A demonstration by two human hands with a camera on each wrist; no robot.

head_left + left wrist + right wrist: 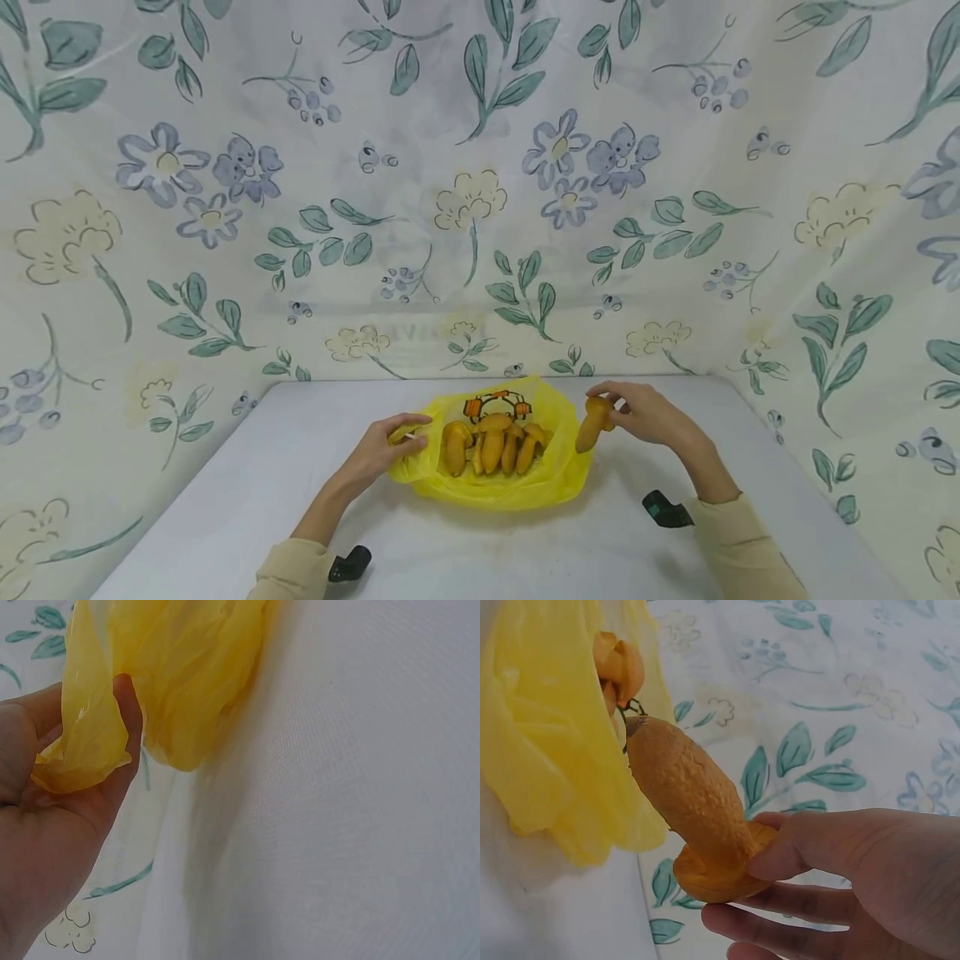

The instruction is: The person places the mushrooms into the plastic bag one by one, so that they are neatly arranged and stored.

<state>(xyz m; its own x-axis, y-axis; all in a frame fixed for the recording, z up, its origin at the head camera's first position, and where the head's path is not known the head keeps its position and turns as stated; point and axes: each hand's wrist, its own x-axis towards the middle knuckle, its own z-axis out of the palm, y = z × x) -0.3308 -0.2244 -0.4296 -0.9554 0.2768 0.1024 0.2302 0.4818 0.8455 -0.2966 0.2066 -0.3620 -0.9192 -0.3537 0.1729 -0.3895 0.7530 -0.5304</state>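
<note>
A yellow plastic bag (510,497) lies spread with its mouth towards me in the head view. Several brown-orange mushrooms (492,446) are inside it, side by side. My left hand (383,448) holds the bag's left edge, with a fold of the thin plastic (94,727) between thumb and fingers. At the bag's right side, my right hand (645,412) pinches one mushroom (694,791) by its cap. This mushroom's thick stem points down and left, towards the bag, in the head view. The fingertips behind the cap are partly hidden.
Behind the mushrooms is an orange and black headphone-like shape (497,406); whether printed or solid, I cannot tell. The white table (480,558) meets a floral cloth (420,275) at the back and sides. Black wrist devices (666,509) sit by both sleeves.
</note>
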